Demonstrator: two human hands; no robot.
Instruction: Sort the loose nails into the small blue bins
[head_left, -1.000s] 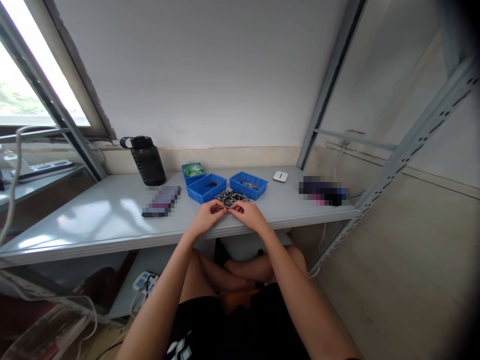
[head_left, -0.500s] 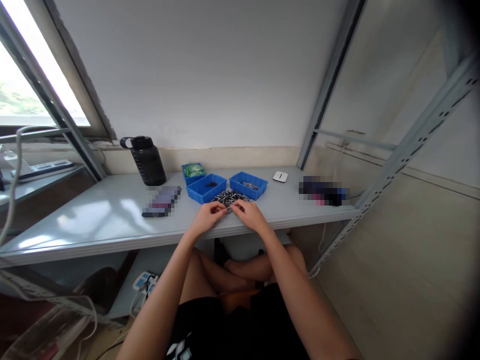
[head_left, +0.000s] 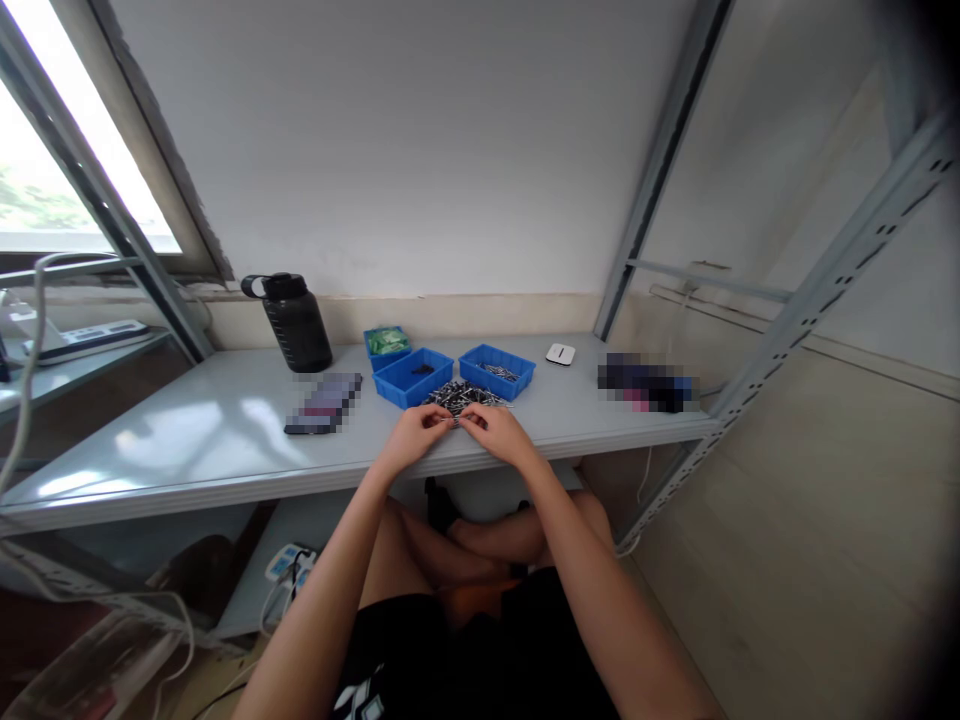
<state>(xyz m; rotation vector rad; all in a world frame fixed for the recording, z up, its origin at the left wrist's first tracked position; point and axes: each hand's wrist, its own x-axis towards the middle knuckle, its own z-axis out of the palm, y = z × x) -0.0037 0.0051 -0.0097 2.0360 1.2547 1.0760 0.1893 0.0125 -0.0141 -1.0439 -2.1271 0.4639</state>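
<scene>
At the front of the table, a heap of thin black and silver metal pieces [head_left: 472, 394], like screws or rivets, lies before me. My left hand [head_left: 417, 430] is pinched closed at its near left side. My right hand [head_left: 491, 425] pinches close beside it, fingertips almost meeting the left ones. A thin silver metal piece [head_left: 456, 422] seems to span the two pinches; its exact kind is too small to tell. Behind the heap, one blue bin [head_left: 409, 388] holds a few dark pieces. The right blue bin [head_left: 517, 386] contains silver slender pieces.
A smaller blue bin [head_left: 367, 348] with green packets stands behind. To the left are a black water bottle [head_left: 304, 325] and a blurred flat item [head_left: 324, 404]. A white square object [head_left: 561, 354] and a blurred dark bundle [head_left: 646, 384] lie right. Metal shelf posts [head_left: 664, 165] frame the table.
Both hands stay almost in place, with small finger shifts. The fingertips have drawn slightly closer, and a thin silver piece now shows between them.
</scene>
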